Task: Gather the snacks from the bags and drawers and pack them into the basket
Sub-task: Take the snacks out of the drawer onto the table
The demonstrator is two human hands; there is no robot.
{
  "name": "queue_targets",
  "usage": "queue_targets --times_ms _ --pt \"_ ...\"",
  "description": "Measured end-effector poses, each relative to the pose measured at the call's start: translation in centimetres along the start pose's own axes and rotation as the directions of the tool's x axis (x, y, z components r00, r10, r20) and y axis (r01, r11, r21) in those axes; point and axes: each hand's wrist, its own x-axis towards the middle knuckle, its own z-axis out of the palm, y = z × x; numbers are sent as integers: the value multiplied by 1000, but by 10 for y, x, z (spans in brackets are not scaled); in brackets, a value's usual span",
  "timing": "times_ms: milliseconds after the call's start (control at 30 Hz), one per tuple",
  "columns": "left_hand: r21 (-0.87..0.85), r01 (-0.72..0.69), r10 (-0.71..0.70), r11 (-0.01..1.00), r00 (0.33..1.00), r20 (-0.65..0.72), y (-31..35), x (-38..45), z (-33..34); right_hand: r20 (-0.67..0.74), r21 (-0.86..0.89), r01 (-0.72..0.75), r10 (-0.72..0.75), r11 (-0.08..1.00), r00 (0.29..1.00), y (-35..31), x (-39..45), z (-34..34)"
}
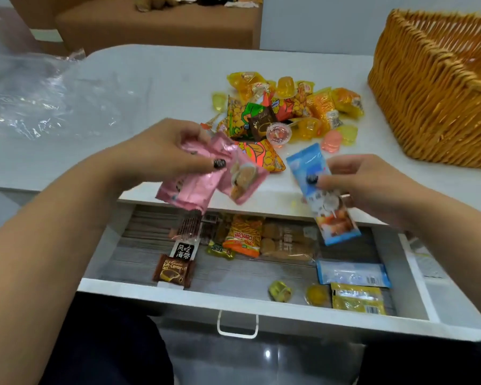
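The left hand [161,151] holds a bunch of pink snack packs [206,179], with fingers and thumb curled round their tops. The packs hang down over the front edge of the white table [156,76]. The right hand [372,184] pinches a blue snack pack [321,193] near its middle, and the pack tilts down over the open drawer [233,298].

In the drawer lie more snacks: a brown chocolate pack [174,270], an orange noodle pack [243,236], a blue flat pack [353,273] and a yellow pack [357,298].

On the table, past the hands, sits a pile of yellow and orange snacks [289,107]. The wicker basket [428,93] stands to the right of the pile, near it. A clear plastic bag [39,101] lies at the left side of the table
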Motion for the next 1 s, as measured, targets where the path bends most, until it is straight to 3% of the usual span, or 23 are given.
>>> queue_targets --times_ms 67,167,300,467,733,833,1000 --pt "-88 4 -16 996 991 -133 -1 10 5 -183 204 -11 49 979 982 10 23 5" --pt "-203 -15 -38 979 967 -254 -3 24 18 -411 276 49 72 960 909 27 52 15" --pt "-330 -30 -81 943 945 -316 -5 41 33 -641 57 114 -51 992 766 34 75 27" --pt "-413 -31 -152 910 903 -402 -7 72 52 -774 -73 83 -109 994 624 37 97 30" --pt "-540 -184 -204 821 789 -579 32 166 50 -739 -178 -104 -63 979 670 29 109 31" --pt "-535 -119 -287 836 737 -612 31 197 50 -720 -217 -143 -59 966 692 24 110 31" --pt "-378 108 -346 919 681 -646 19 222 54 -698 -270 -131 -100 954 709 24 112 34"
